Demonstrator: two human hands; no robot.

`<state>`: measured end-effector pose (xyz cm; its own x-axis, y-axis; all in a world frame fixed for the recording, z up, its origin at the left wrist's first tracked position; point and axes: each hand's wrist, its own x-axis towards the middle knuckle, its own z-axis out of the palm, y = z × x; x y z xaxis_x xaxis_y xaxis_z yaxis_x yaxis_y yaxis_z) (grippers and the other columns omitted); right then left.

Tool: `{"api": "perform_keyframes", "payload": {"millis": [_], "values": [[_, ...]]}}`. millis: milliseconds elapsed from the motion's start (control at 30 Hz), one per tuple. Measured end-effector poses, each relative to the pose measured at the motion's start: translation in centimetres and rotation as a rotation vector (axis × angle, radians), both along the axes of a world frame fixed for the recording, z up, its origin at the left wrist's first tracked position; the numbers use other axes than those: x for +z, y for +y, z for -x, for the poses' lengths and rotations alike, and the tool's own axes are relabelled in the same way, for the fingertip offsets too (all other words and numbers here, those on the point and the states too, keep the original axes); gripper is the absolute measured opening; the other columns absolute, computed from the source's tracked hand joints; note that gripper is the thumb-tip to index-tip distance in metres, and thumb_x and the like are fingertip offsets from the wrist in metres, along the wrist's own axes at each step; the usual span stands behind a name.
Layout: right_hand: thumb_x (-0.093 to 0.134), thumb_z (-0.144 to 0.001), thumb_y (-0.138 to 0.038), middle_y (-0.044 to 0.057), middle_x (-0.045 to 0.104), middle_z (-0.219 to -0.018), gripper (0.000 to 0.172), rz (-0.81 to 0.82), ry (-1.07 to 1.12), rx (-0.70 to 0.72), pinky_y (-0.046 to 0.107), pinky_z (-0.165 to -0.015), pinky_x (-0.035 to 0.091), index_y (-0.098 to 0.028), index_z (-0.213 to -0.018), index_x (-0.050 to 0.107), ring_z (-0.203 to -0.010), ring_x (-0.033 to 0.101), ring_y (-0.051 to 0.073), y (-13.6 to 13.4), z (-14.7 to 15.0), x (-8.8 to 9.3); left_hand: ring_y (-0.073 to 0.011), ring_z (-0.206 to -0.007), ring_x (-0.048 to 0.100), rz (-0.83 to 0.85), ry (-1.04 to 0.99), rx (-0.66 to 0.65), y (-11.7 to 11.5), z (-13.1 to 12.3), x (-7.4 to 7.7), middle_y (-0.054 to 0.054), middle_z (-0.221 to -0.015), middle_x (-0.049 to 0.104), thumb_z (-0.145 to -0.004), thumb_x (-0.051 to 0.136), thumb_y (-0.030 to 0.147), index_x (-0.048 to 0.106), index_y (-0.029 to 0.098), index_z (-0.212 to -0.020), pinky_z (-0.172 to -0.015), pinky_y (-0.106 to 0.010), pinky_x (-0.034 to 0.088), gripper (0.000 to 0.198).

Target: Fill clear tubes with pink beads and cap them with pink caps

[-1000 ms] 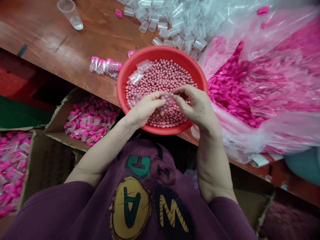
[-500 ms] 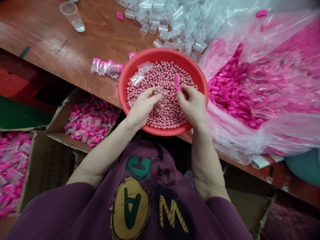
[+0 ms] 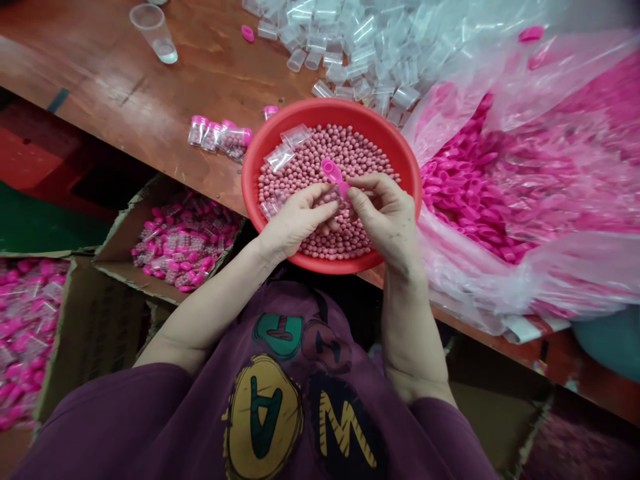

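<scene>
You pinched pink cap (image 3: 332, 171) in right hand (image 3: 387, 217); left hand (image 3: 295, 223) pinched small clear vial above red basin (image 3: 250, 175). Both looked light, slippery; grip vial sides.

Prob. packing workshop: bulk vials (image 3: 350, 40), caps (image 3: 470, 193).

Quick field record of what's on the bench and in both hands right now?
left hand: over the red bowl, fingertips on a small clear vial, mostly hidden
right hand: pinching a pink cap next to the left fingertips
bowl contents: pink beads, two empty clear vials lying on top
table: three capped filled vials left of bowl, heap of empty vials behind it
right of bowl: plastic bag of pink caps
below table edge: cardboard box of finished vials
</scene>
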<state>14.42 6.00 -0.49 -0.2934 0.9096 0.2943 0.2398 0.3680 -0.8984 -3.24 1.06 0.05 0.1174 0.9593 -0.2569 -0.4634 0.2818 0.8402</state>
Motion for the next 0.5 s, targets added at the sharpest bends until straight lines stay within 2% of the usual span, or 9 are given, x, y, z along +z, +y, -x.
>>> {"api": "perform_keyframes", "payload": {"millis": [133,367,433,500], "values": [[0.088,-0.097,-0.065,0.003,0.077,-0.105,0.040,-0.069,-0.027,-0.037,0.036,-0.082,0.065,-0.027,-0.108,0.084,-0.091,0.072,0.018,-0.4,-0.5,-0.2,-0.0053,-0.065,0.067,0.001,-0.016,-0.007,0.0,0.1,0.0,-0.001,-0.100,0.077,-0.101,0.075,0.014,0.076,0.016,-0.120,-0.061,-0.018,0.051,0.020],[0.089,-0.094,-0.069,-0.001,0.080,-0.091,0.044,0.158,0.169,-0.103,0.033,-0.063,0.062,-0.029,-0.113,0.084,-0.063,0.066,0.013,-0.9,-0.7,-0.3,-0.0068,-0.069,0.070,0.076,-0.062,0.011,-0.1,-0.2,0.8,0.001,-0.097,0.076,-0.099,0.072,0.006,0.074,0.016,-0.117,-0.062,-0.019,0.052,0.021],[0.086,-0.098,-0.066,-0.002,0.079,-0.087,0.040,0.144,0.167,-0.117,0.032,-0.063,0.061,-0.029,-0.111,0.085,-0.063,0.067,0.014,-1.2,-0.3,-0.3,-0.0057,-0.068,0.068,0.080,-0.064,0.026,-0.2,-0.2,0.9,0.001,-0.095,0.076,-0.099,0.073,0.006,0.075,0.015,-0.116,-0.061,-0.018,0.051,0.019],[0.084,-0.101,-0.061,0.000,0.081,-0.091,0.034,0.063,0.131,-0.140,0.033,-0.069,0.063,-0.028,-0.108,0.087,-0.071,0.071,0.015,-1.5,0.2,-0.4,-0.0049,-0.066,0.066,0.054,-0.052,0.028,-0.2,-0.2,0.8,0.002,-0.092,0.074,-0.100,0.075,0.008,0.076,0.014,-0.115,-0.060,-0.017,0.050,0.017]]}}
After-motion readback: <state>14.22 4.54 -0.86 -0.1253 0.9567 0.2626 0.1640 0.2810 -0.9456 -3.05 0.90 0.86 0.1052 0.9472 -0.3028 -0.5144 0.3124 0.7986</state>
